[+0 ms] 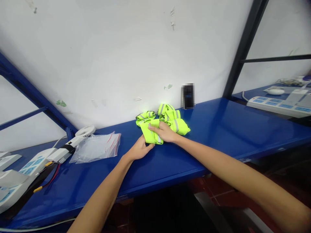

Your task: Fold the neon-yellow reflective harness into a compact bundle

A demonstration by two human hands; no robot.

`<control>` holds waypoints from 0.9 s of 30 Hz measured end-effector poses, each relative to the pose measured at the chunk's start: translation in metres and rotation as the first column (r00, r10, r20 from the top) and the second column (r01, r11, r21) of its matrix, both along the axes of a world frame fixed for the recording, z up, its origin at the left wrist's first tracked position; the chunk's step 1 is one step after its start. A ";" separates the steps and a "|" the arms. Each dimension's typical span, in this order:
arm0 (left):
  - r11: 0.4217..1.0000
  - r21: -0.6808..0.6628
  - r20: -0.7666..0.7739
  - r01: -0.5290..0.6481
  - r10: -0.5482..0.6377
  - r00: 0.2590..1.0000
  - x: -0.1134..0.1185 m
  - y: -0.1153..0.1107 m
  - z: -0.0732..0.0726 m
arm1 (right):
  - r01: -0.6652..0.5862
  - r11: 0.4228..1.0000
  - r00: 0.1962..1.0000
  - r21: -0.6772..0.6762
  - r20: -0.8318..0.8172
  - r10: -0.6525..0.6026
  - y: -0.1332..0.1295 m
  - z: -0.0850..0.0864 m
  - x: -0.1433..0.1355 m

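Between my two hands is a folded fluorescent-yellow reflective vest [151,136] with silver-grey stripes. My left hand [140,149] grips its lower left side from below, fingers partly hidden behind the fabric. From the right, my right hand [165,132] closes on the same bundle, with the thumb lying across its top. Just behind are more bundles of the same yellow material: a small one [145,117] with dark edging at the left, a looped one [167,111] and a striped one [181,126] at the right.
Clear zip bags [97,148] with red seal lines lie left on the blue table [213,129]. Beyond them are a small white fan [85,130], a power strip [31,166] and red-black wires [54,174]. A dark, pixelated object [188,96] stands against the wall.
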State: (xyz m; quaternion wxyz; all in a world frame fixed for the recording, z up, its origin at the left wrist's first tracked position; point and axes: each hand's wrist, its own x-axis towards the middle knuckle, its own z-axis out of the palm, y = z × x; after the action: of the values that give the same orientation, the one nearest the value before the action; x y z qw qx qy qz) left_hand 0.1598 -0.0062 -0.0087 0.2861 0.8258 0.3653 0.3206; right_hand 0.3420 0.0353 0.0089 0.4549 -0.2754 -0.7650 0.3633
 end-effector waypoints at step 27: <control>0.903 -0.429 0.465 0.024 0.198 0.863 -0.006 0.016 0.001 | 0.239 0.970 0.970 0.042 -0.051 -0.237 -0.005 -0.016 -0.016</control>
State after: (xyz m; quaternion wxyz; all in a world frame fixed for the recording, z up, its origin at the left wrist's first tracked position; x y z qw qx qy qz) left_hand 0.1533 0.0100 -0.0078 0.5265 0.6156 0.3771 0.4490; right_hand 0.3260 0.0303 -0.0071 0.5190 -0.3458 -0.7243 0.2941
